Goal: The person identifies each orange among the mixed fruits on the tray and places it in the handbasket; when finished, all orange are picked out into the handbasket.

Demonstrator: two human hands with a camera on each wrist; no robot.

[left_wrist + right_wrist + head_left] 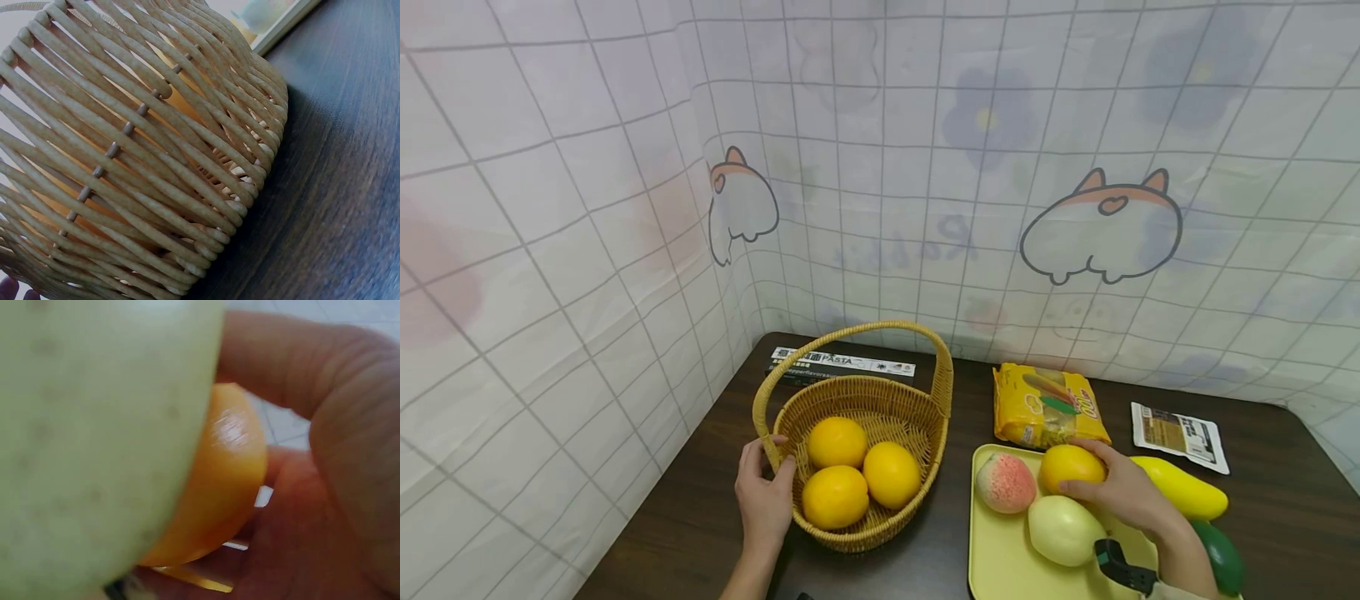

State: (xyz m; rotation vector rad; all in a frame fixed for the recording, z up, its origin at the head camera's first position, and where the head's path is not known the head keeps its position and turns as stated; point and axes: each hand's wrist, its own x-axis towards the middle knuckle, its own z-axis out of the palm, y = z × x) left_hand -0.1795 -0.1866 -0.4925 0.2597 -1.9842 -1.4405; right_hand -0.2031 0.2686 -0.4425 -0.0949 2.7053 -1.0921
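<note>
My left hand [763,493] grips the left rim of a wicker basket [880,542] by the foot of its arched handle, thumb inside. In the left wrist view, woven sides of the basket [144,131] fill most of the picture. Inside it lie three oranges [891,475]. Over the yellow tray [1000,575], my right hand [1126,493] holds another orange [1071,469] between thumb and fingers. A pink-and-white peach [1006,483] sits left of that orange, a pale green fruit [1063,531] in front. That pale fruit [94,437] partly hides the orange [231,469] in the right wrist view.
Behind the tray stands a yellow snack packet [1048,406], with a small flat pouch [1180,435] to its right. A long yellow fruit [1183,489] and a dark green one [1220,557] lie along the tray's right side. A pasta box [850,364] is behind the basket.
</note>
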